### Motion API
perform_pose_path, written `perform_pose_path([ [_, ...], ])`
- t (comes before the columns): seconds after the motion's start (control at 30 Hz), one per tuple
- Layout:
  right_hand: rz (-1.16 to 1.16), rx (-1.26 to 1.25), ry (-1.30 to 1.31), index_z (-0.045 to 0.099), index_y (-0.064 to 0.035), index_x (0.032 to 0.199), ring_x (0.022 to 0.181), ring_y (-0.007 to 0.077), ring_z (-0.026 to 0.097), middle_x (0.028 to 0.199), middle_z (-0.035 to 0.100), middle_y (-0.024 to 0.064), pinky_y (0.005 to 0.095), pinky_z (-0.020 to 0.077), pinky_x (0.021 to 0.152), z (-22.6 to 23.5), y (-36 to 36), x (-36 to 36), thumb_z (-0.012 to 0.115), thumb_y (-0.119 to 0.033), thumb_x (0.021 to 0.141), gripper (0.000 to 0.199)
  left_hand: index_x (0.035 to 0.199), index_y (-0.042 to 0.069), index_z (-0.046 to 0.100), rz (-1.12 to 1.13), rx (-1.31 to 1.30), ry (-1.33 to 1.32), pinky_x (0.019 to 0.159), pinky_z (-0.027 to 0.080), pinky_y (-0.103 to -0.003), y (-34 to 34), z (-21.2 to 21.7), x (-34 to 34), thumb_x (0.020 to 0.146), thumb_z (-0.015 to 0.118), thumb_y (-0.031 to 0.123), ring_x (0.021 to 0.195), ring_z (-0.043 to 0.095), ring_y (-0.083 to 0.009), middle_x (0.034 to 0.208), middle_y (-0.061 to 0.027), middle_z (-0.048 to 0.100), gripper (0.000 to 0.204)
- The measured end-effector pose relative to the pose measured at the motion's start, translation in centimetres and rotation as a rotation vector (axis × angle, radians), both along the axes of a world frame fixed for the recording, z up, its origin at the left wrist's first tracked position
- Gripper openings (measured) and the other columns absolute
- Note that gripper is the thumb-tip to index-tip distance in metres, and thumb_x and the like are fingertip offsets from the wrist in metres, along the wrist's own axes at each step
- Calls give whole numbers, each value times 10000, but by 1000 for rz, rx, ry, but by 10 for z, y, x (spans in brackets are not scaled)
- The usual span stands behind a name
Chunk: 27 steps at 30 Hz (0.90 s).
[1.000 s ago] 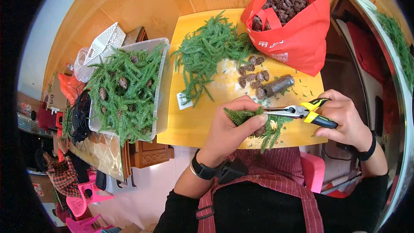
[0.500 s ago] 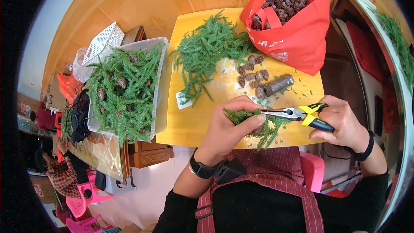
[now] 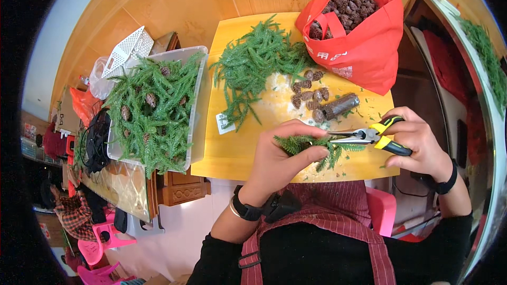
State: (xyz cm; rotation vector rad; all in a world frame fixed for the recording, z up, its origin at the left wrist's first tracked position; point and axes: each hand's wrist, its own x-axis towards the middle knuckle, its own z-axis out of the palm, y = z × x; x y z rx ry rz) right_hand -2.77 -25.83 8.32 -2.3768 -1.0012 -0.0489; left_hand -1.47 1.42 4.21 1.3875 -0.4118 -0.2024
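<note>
Head view. Yellow table point(image 3: 237, 153) over wooden floor, red bag of cones point(image 3: 354, 31) at far right. Left hand point(image 3: 282, 155) pinching a green sprig point(image 3: 311, 145) at near edge; right hand point(image 3: 417, 140) closed around pliers point(image 3: 367, 137). Clear bin point(image 3: 196, 121) at left heaped with wreath greenery; loose sprig pile point(image 3: 253, 68) seemingly left to work.

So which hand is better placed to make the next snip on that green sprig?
Probably the right hand: it grips the yellow-handled pliers, tips at the green sprig. The left hand is busy pinching the sprig steady.
</note>
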Motion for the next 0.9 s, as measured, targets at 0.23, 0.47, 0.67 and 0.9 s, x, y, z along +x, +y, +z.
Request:
perform_pose_path([
  [0.23,0,-153,-218,612,-19,728,918,293,522,814,603,82,382,423,769,17,8,3,705,-335,603,353,862,15,635,56,81,-209,657,440,-244,2,-3,1,662,702,-11,727,570,-130,786,-65,601,212],
  [0.47,18,-152,-160,568,-18,669,703,296,529,659,549,80,368,429,734,11,3,0,710,-332,610,350,835,11,629,38,49,-171,658,440,-246,2,-7,1,661,706,-6,727,569,-128,786,-60,602,191],
  [0.67,8,121,128,570,9,707,687,283,535,631,543,99,368,427,753,0,1,2,674,-312,697,337,902,19,612,-13,22,-57,671,437,-223,5,-9,3,696,687,1,768,550,-93,851,-39,588,219],
  [0.9,-551,213,519,599,41,872,851,207,542,859,584,125,307,398,776,-25,-13,-20,502,-183,815,251,1040,19,536,-48,-182,277,726,460,-245,18,-9,3,681,650,-68,816,561,-121,924,-47,572,387],
])
